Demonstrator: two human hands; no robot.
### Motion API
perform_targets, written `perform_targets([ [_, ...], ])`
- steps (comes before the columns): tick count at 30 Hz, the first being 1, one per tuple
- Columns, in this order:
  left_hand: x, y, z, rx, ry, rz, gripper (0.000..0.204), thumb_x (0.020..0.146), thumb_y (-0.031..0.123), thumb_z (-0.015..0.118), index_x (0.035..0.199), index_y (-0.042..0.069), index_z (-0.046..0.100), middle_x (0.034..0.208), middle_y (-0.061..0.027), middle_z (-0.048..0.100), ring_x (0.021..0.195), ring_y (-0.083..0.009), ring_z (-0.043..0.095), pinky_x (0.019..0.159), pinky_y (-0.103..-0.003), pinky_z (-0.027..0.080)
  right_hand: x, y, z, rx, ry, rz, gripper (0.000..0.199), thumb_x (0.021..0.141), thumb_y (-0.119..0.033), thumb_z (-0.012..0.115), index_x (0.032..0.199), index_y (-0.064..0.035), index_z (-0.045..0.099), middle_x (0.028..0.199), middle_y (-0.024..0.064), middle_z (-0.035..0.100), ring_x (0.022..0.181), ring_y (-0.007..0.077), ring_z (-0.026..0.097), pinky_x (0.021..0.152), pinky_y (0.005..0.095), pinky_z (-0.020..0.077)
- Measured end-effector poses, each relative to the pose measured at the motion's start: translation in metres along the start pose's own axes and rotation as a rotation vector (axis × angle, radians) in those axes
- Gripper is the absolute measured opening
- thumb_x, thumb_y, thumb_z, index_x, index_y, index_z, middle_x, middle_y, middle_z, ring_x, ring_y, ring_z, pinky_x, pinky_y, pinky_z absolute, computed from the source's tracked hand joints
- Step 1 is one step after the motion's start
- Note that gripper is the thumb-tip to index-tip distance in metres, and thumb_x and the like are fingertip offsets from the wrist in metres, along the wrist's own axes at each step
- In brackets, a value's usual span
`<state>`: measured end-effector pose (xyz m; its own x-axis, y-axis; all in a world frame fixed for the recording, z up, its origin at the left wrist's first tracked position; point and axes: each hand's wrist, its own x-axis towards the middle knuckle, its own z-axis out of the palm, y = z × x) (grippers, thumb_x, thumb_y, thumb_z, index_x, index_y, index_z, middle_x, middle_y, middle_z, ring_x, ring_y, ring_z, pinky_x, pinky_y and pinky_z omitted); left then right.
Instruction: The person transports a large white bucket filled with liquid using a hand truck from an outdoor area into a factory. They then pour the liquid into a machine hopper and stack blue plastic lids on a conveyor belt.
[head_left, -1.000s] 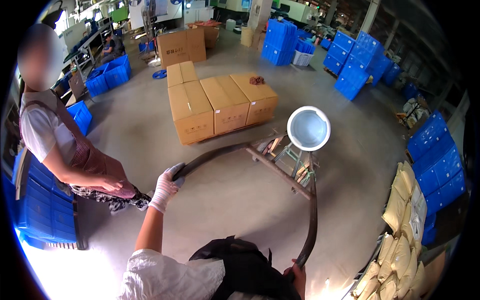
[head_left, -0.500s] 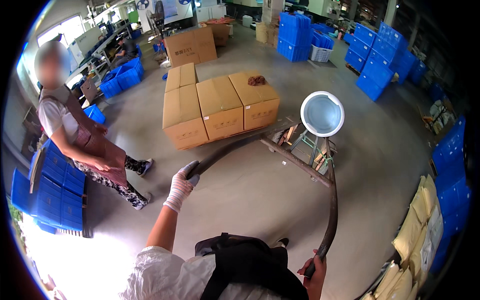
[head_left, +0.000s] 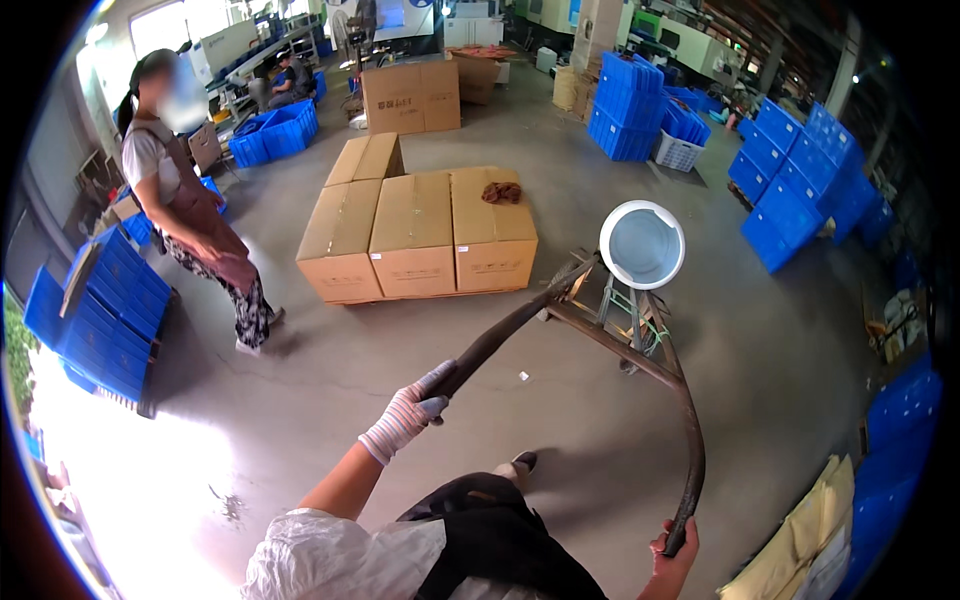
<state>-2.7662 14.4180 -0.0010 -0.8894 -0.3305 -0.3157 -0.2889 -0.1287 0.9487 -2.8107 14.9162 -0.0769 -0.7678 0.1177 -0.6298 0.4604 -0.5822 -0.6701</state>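
Note:
My left hand (head_left: 408, 414), in a striped knit glove, is closed round the end of the left handle of a brown metal handcart (head_left: 625, 352). My bare right hand (head_left: 682, 548) grips the end of the right handle, low in the view. The two curved handles run forward to a crossbar. At the front of the cart stands a round white bucket (head_left: 612, 258), its inside pale blue. Green cord (head_left: 650, 338) is tied around the frame beneath it. The cart's wheels are mostly hidden.
Large cardboard boxes (head_left: 413, 235) stand left of the cart, a brown cloth (head_left: 502, 192) on one. A person (head_left: 190, 200) in an apron stands at the left near stacked blue crates (head_left: 110, 310). More blue crates (head_left: 795, 190) rise at the far right; sacks (head_left: 795, 530) lie near right.
My left hand and its handle have swung to the right and nearer; my right hand has shifted right. The cardboard boxes sit a little farther left in view, and the other person has turned.

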Motion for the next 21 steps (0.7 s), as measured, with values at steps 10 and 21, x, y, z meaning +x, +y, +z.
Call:
perform_targets([
  [10,0.134,0.043,0.162,-0.402,-0.395,-0.05,0.042,0.088,0.026,0.05,0.124,0.007,0.047,0.097,-0.0074,0.056,0.074,-0.0153,0.06,0.07,-0.027,0.049,0.209,-0.175,0.01,0.232,-0.105,-0.365,0.034,0.09,-0.024,0.049,0.12,-0.0076,0.049,0.091,0.0045,0.059,0.064,0.0118,0.054,0.059,0.0243,0.0469],
  [21,0.313,0.071,0.309,-0.41,-0.338,-0.069,0.042,0.089,0.041,0.046,0.107,0.004,0.053,0.093,-0.0087,0.056,0.074,-0.0189,0.06,0.075,-0.036,0.05,0.451,-0.314,0.1,0.286,0.009,-0.571,0.029,0.088,-0.023,0.053,0.113,-0.0075,0.051,0.082,0.0008,0.052,0.062,0.0102,0.049,0.075,0.0273,0.0453],
])
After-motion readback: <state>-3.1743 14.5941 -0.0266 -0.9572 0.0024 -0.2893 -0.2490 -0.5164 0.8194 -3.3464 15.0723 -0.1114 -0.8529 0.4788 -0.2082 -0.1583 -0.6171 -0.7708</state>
